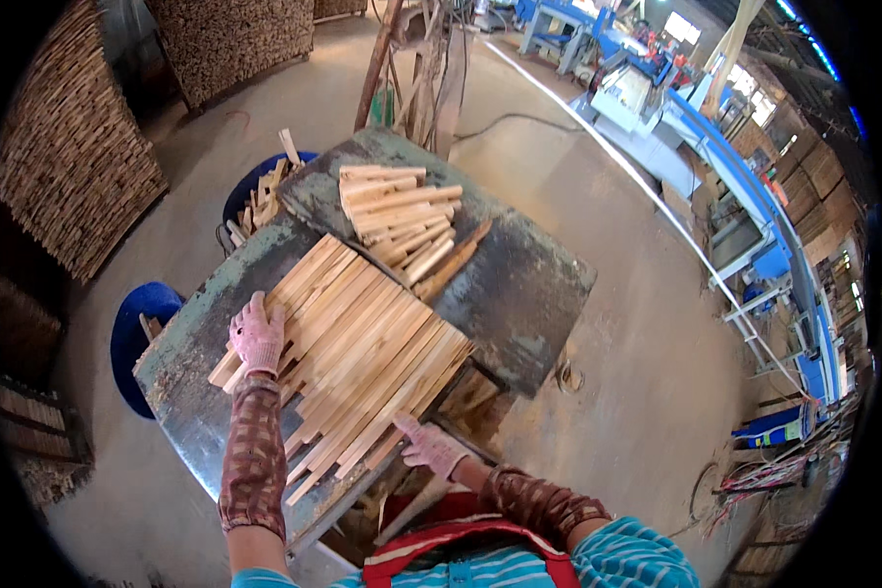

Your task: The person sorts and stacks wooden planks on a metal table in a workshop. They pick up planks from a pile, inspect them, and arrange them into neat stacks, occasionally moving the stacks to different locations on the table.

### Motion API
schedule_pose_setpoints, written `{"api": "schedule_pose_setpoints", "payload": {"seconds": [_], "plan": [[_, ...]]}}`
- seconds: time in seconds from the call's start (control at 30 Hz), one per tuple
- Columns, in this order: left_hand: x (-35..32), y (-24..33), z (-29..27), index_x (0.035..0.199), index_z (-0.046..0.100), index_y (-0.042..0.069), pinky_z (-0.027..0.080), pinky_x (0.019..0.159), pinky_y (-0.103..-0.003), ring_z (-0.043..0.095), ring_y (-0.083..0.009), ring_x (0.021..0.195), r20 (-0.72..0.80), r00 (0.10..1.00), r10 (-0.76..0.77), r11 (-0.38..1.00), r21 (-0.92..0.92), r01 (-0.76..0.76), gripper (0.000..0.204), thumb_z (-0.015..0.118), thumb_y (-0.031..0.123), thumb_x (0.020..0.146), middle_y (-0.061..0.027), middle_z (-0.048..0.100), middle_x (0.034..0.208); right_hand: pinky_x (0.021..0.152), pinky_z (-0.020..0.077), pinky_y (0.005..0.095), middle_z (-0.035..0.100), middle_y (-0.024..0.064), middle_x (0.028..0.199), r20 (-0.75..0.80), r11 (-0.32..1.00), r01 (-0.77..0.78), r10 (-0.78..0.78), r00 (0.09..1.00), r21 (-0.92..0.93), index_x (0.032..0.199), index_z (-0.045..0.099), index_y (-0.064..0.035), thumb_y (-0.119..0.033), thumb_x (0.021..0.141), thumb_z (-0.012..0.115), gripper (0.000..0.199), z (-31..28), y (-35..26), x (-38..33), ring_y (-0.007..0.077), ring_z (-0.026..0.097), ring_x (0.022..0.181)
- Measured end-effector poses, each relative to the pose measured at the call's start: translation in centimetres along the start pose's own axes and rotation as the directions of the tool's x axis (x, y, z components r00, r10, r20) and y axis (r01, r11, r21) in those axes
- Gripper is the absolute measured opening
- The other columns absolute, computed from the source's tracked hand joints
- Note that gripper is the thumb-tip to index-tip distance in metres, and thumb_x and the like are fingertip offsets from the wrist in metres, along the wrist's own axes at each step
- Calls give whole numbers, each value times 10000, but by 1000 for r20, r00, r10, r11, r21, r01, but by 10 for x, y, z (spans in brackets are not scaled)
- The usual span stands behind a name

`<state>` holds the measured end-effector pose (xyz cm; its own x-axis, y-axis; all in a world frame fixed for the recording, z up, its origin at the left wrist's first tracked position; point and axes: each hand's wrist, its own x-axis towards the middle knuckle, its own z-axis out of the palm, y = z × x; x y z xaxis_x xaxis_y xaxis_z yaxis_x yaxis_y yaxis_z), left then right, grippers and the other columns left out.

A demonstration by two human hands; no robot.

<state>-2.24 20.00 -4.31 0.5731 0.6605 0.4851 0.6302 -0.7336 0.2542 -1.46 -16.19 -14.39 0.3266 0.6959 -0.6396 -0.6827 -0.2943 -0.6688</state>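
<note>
A row of light wooden strips point(367, 338) lies side by side on a worn metal table point(191, 382), their near ends uneven. My left hand point(257, 335), in a pink glove, rests on the strips at the left edge with its fingers spread. At the near right edge, my right hand point(429, 447), also gloved, touches the outermost strips with its fingers stretched out. Beyond the row sits a fanned pile of shorter wooden pieces point(402, 211), and a darker, rough-edged strip point(453, 263) lies beside that pile.
Left of the table stand a blue tub point(132, 338) and a second blue tub point(233, 208) holding wood offcuts. Tall stacks of wood point(73, 147) rise at the far left. A blue conveyor machine point(745, 176) runs along the right, with a white rail point(617, 157) before it.
</note>
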Motion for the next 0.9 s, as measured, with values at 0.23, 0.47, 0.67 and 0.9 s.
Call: {"api": "schedule_pose_setpoints", "payload": {"seconds": [0.23,0.47,0.67,0.9], "plan": [[-84,14,-52,1289,611,78,420,1080,-472,586,-323,1211,-72,996,52,983,-172,-64,451,726,183,866,-123,632,1307,799,534,368,582,94,1138,48,893,198,-195,980,-404,1329,577,-62,-403,972,633,497,-39,33,8,268,631,976],[-238,41,-138,1042,682,78,487,933,-427,640,-300,1037,132,984,-118,877,-451,165,213,710,65,832,-84,696,1062,812,508,238,662,14,1052,-213,760,650,-638,740,-15,1238,655,-62,-143,1026,606,232,-129,22,-46,106,613,941],[-279,81,-146,1034,701,95,487,925,-426,645,-300,1022,127,991,-32,940,-335,73,243,730,64,796,-91,693,1056,933,512,299,735,88,1050,-435,699,584,-715,548,-413,1192,689,-4,-226,1005,632,296,-152,-91,-60,179,670,1020],[-268,64,-156,1028,715,86,507,908,-411,660,-290,992,182,972,-151,979,-105,172,247,736,91,782,-95,708,1054,934,508,312,744,86,1110,-232,680,458,-670,705,-572,1195,711,-20,-280,1029,594,330,-148,-136,-32,183,669,1031]]}}
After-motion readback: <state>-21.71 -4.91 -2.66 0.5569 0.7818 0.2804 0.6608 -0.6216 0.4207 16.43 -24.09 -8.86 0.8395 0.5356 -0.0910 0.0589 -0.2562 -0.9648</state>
